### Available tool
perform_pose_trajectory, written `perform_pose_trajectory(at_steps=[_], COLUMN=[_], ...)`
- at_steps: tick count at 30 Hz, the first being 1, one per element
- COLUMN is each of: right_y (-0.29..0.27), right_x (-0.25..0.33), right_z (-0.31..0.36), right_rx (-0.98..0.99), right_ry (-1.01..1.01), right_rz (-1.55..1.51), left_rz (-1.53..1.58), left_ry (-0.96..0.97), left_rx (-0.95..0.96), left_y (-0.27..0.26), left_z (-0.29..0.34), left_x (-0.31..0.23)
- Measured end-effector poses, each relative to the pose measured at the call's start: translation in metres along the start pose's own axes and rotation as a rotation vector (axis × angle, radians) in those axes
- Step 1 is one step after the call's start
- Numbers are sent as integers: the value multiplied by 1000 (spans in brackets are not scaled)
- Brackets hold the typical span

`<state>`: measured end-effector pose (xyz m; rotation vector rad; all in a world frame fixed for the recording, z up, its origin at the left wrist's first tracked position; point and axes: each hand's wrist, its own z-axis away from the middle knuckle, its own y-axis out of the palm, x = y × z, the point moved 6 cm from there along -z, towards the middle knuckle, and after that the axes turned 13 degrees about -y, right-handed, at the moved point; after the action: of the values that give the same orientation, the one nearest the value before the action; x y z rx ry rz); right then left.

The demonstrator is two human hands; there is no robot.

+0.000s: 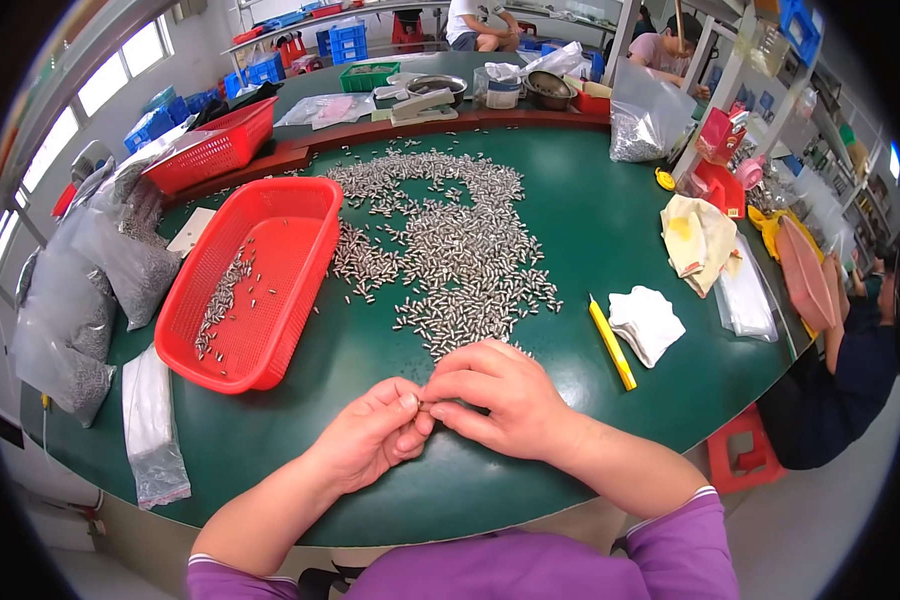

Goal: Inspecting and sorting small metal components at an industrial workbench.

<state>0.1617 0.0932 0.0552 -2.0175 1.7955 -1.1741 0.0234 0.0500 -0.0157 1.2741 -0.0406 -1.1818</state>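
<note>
Grip: left hand [378, 432] has thumb and fingers closed in a pinch on a tiny metal piece [422, 405], mostly hidden by fingertips; right hand [500, 402] meets it there, fingers bent, can't tell if it's clamping too. Both are over the near side of the green table [590, 215], just below the heap of small metal pins [470, 265]. Red perforated basket [282, 270] left of heap, some pins inside. Yellow pen-shaped tool [612, 345] right, beside folded white cloth [647, 325].

Piece [421, 405] in left hand [372, 432] mostly hidden, too small to tell; sleeves [682, 545] cut off below
</note>
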Motion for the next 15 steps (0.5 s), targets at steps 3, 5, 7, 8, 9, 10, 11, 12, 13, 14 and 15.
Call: perform_pose_trajectory(at_steps=[3, 5, 7, 8, 9, 10, 11, 12, 13, 14, 15], right_y=[0, -1, -2, -2, -3, -3, -3, -2, -3, -4, -4], right_x=[1, 2, 4, 5, 6, 6, 6, 6, 6, 6, 6], right_z=[0, -1, -2, -2, -3, -3, -3, -3, -3, -4, -4], right_rx=[-7, -4, -3, 0, 1, 0, 3, 5, -2, -4, -4], right_ry=[-12, -27, -38, -43, -45, -50, -58, -66, -72, -75, -73], right_rz=[4, 17, 33, 29, 29, 35, 36, 36, 35, 40, 35], left_rz=[-21, -32, -37, -40, -37, -33, -38, -39, -40, -44, -46], left_ry=[-5, -5, -18, -12, -14, -16, -12, -11, -9, -7, -4], left_rx=[2, -4, 4, 6, 7, 9, 12, 16, 19, 22, 19], left_y=[0, 1, 1, 1, 0, 0, 0, -1, -1, 0, 0], left_z=[0, 0, 0, 0, 0, -1, -1, -1, -2, -2, -2], left_x=[0, 0, 1, 1, 1, 1, 1, 1, 1, 0, 0])
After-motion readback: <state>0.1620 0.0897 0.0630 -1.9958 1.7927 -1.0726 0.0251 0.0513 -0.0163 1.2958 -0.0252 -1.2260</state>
